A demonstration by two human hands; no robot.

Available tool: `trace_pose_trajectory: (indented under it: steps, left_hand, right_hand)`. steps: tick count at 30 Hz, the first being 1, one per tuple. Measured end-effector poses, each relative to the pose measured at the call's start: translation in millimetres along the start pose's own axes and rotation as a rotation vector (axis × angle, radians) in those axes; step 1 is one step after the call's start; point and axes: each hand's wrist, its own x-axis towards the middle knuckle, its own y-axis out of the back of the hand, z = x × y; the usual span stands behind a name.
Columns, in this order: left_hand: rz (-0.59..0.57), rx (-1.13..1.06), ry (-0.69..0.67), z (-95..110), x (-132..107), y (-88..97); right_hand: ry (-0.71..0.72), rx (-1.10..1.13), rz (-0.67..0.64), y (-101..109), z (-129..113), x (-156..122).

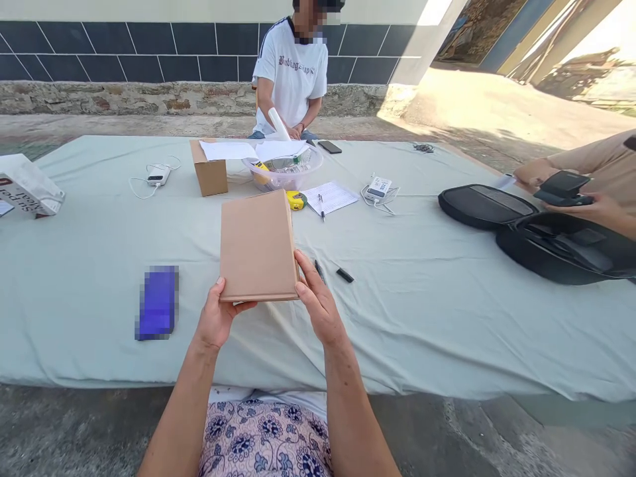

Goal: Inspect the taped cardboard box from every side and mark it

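Note:
A flat brown cardboard box [258,248] is held up over the table between both my hands. My left hand [217,317] grips its near left corner, thumb on the edge and fingers underneath. On the near right side, my right hand [320,301] clasps the edge, with the thumb at the corner. The box's broad face is turned towards me, and its far edge partly hides a yellow tape measure [297,200]. Just right of my right hand lie a black marker [319,271] and a black cap-like piece [344,275].
A pale cloth covers the table [422,331]. Beyond the box stand a small carton [210,173] and a clear basin [283,177], near a written sheet [334,199]. A blurred purple item [158,303] lies left; an open black case [561,245] is right. Another person [293,73] sits opposite.

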Motion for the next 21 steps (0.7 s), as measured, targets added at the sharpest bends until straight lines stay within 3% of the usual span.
trace_pose_trajectory:
  steps: [6,10,13,16,21]
  left_hand:
    - [-0.081,0.244,-0.02,-1,-2,11.4]
    - [-0.109,0.197,-0.012,0,0,11.1]
    - [-0.057,0.185,-0.014,1,0,5.6]
    - [-0.049,0.252,0.003,3,-3,1.3]
    - [-0.168,0.375,-0.011,8,-10,-1.6]
  right_hand:
    - [-0.208,0.1,0.073,-8,11,2]
    - [-0.118,0.091,0.043,-7,8,2]
    - [-0.095,0.064,0.043,-7,4,1]
    - [-0.121,0.062,0.082,-7,2,2]
    - [-0.262,0.274,0.18,-4,2,5]
